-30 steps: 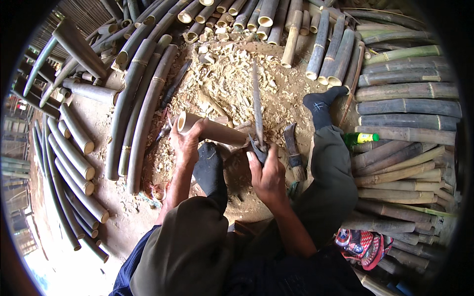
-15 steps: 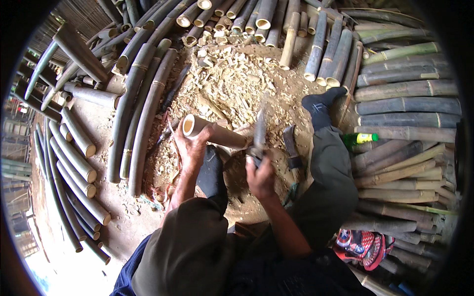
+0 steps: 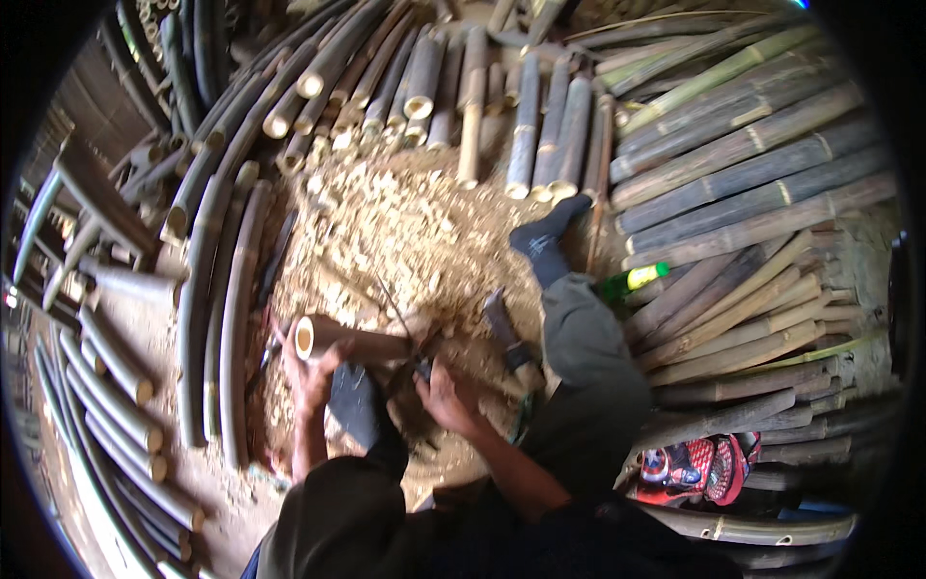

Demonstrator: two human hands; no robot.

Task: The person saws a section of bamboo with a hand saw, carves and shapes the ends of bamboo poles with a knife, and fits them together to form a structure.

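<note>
My left hand is wrapped round a short bamboo tube near its open, pale-rimmed end. The tube lies sideways, its other end reaching toward my right hand. In my right hand is the dark handle of a knife. Its narrow blade shows nearly edge-on and slants up and left across the far side of the tube's right end. Whether the blade touches the bamboo I cannot tell. My socked left foot is just below the tube.
Pale wood chips cover the ground ahead. A second blade tool lies right of my hands, by my outstretched right leg. Long bamboo poles lie at left, stacked bamboo at right. Near the leg are a green bottle and a red bag.
The view has shifted, so the scene sits farther left. The knife blade has turned from broadside to nearly edge-on and now leans left. My left hand keeps its hold on the tube.
</note>
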